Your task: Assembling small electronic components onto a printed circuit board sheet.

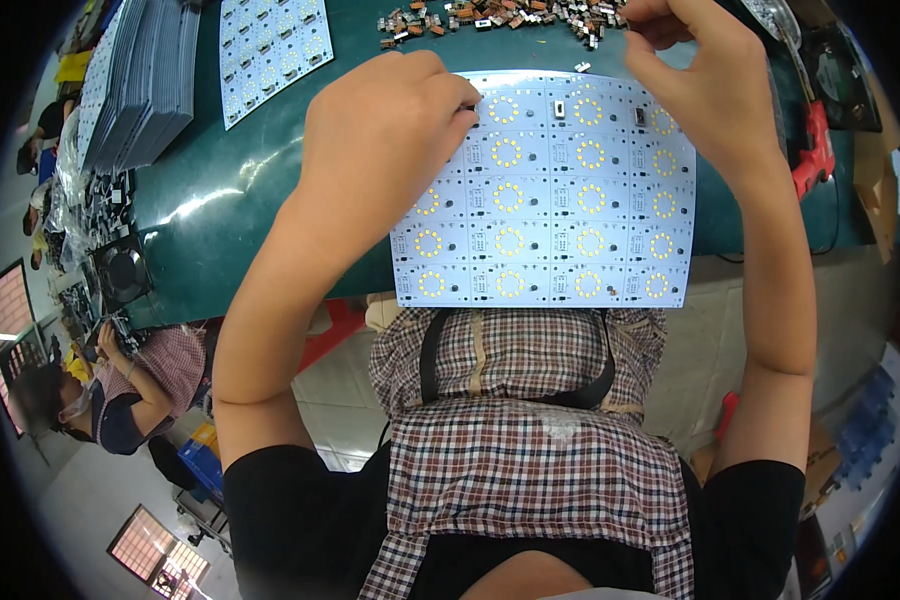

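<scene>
A white circuit board panel (550, 235) with rings of yellow LEDs lies at the table's near edge. My left hand (380, 145) is at its upper left, finger and thumb pinched together over the top row. A dark bit shows between those fingertips, too hidden to name. Two small slide switches sit on the top row: a white-faced switch (560, 109) and a darker switch (640, 117). My right hand (715, 85) hovers above the panel's upper right corner, near the loose switches. Its thumb and curled fingers are apart, with nothing visible between them.
A heap of loose slide switches (510, 14) lies at the far edge, with a stray switch (582, 67) behind the panel. Another LED panel (275, 55) and a tall panel stack (145, 85) stand left. A red-handled tool (816, 150) lies right. A co-worker (120, 390) sits at left.
</scene>
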Tool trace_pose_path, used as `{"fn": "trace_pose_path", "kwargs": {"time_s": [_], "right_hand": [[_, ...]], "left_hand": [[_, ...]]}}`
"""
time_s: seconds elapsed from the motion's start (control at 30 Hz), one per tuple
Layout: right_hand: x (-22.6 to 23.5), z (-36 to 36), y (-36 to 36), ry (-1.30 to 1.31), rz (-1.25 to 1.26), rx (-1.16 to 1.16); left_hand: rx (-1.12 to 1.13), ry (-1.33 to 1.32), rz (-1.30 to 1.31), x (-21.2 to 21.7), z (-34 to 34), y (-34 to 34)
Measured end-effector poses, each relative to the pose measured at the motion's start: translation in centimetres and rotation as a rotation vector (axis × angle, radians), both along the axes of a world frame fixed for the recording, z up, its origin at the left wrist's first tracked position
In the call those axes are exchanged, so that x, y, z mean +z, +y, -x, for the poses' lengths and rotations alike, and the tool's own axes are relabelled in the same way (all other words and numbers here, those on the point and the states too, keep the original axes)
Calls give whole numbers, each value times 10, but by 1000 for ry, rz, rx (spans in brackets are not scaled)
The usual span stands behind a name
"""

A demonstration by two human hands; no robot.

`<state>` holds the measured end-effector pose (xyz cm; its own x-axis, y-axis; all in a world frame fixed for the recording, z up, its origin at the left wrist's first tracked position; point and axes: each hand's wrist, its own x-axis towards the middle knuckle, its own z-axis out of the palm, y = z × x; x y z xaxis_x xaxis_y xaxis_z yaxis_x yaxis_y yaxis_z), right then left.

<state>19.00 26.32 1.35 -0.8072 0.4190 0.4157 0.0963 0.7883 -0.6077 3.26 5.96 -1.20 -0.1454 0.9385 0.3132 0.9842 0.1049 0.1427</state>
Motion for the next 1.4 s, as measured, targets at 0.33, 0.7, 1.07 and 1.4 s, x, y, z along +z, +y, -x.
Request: {"fn": "trace_pose_path", "kwargs": {"time_s": [0.33,0.7,1.07,1.4], "right_hand": [[12,-17,-14,-69,136,-147],[-15,-65,-27,-65,340,23],[-48,-84,-41,23,848,-29],[-52,-85,-35,72,910,-13]], "left_hand": [[-26,-45,-18,-3,8,0],[26,-553,342,10,31,14],[-36,-678,412,10,41,21],[-55,-736,375,4,44,18]]}}
